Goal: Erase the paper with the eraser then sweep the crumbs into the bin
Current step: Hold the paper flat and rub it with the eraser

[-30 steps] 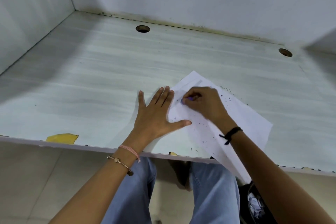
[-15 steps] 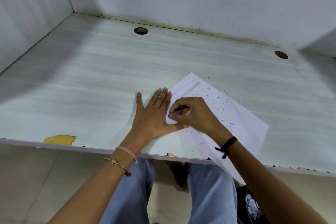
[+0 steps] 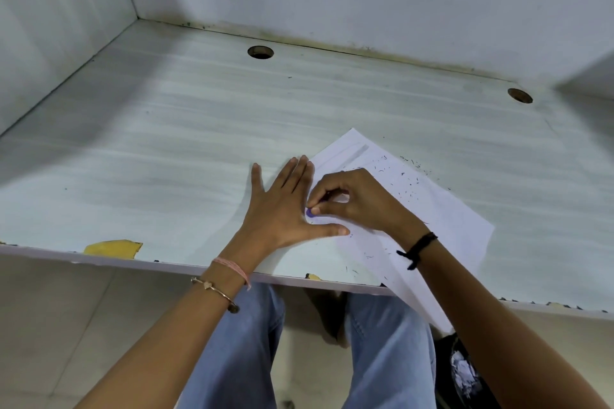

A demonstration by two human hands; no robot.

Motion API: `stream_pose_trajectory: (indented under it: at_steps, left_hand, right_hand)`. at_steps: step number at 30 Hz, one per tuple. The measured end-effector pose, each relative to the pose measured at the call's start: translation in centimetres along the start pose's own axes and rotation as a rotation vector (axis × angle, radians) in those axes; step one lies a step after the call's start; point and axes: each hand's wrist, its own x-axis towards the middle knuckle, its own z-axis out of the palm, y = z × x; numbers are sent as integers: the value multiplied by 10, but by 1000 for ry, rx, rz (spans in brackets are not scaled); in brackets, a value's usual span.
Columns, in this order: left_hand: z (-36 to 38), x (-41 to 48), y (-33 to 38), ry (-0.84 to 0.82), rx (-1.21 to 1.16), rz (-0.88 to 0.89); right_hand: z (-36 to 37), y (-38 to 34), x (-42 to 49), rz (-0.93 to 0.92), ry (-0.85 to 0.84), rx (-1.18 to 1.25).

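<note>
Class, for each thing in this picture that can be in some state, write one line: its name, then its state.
left hand, spread flat, thumb on the paper
right hand, curled round the eraser
paper, flat on the desk, near corner hanging over its front edge
eraser, pinched, tip on the paper
crumbs, scattered on the paper, unswept
bin, below the desk's edge, partly hidden

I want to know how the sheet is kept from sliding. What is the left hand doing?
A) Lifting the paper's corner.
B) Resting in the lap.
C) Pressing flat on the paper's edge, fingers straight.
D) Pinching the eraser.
C: the left hand lies flat with straight fingers, thumb on the paper, while the right hand pinches the purple eraser.
</note>
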Motion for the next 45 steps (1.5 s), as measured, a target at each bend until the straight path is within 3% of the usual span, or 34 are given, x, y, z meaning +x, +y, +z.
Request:
stream_pose_trajectory:
  at_steps: [6, 11, 15, 17, 21, 25, 30, 34, 39, 45]
  left_hand:
    - [0, 0, 0, -1, 3, -10]
    - [-1, 0, 0, -16, -1, 1]
    - [-1, 0, 1, 0, 12, -9]
    - [0, -1, 1, 14, 4, -9]
    - [-1, -2, 2, 18, -18, -9]
    - [1, -1, 1, 31, -10, -13]
    - [1, -1, 1, 30, -13, -10]
    - [1, -1, 0, 38, -16, -13]
    - [2, 0, 0, 16, -5, -8]
    - [4, 5, 4, 94, -37, -41]
  right_hand:
    - [-10, 5, -6, 47, -83, 36]
    - [3, 0, 3, -13, 21, -9]
    - [-9, 6, -5, 57, -89, 6]
    - [-13, 12, -5, 89, -9, -15]
    - [-9, 16, 4, 153, 358, 10]
    - [7, 5, 5, 146, 203, -41]
    - [-15, 21, 13, 251, 440, -82]
    - [0, 8, 7, 210, 252, -111]
    - [-29, 36, 9, 321, 521, -18]
    - [-17, 45, 3, 339, 603, 83]
